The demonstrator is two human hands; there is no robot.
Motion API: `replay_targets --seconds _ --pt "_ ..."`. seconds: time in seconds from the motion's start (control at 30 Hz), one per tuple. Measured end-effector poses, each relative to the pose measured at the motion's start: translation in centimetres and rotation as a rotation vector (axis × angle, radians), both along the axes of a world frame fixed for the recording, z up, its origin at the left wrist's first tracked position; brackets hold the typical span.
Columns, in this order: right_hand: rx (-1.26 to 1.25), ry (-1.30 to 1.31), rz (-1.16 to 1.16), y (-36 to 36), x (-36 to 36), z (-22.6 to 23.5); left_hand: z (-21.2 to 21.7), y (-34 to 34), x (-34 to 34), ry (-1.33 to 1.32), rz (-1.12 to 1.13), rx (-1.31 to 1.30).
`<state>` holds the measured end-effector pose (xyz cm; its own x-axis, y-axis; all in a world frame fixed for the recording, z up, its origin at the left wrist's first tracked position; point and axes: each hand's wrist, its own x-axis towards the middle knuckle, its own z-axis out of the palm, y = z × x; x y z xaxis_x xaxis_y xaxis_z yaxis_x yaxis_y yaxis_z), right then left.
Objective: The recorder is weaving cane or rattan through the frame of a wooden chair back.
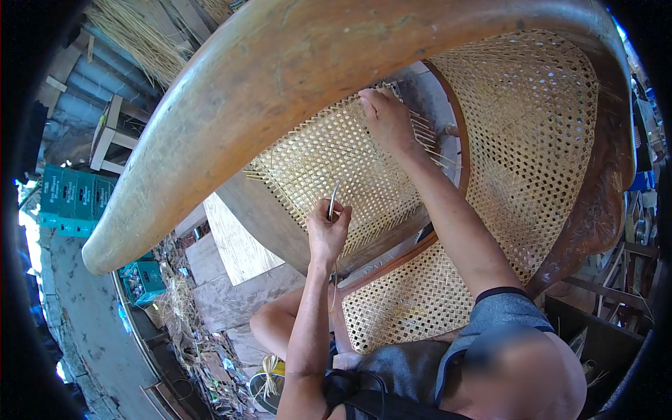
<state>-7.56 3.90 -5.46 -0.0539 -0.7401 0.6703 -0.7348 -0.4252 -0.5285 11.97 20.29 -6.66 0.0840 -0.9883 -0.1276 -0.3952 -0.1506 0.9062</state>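
Observation:
A piece of open cane weave [315,157] lies over the round wooden seat frame [294,241] of a large chair, with loose strand ends sticking out along its edges. My left hand [327,231] is closed around a slim, pointed metal tool [334,191], held just over the near part of the weave. A thin strand [333,290] hangs below that hand. At the far edge of the weave, my right hand [388,122] rests with bent fingers pressed together; what they pinch is hidden.
The chair's thick wooden rail [210,133] arches across the top left. Finished caning [518,140] fills the back at right. Green crates [73,196] stand at far left, a pale board [238,241] lies below the rail, and a tied bundle [269,374] sits near my left arm.

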Motion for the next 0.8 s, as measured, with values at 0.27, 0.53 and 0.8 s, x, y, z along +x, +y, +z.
replay_targets --seconds 0.27,0.53,0.8 --pt "0.076 0.526 0.038 1.1 -0.2 1.9 -0.7 0.8 0.0 -0.030 -0.019 0.065" --pt "0.192 0.601 -0.013 1.9 0.6 3.7 0.7 0.7 -1.1 0.003 -0.020 0.047" --pt "0.830 -0.567 0.395 9.7 -4.0 4.1 5.7 -3.6 -5.4 -0.085 -0.242 -0.057"
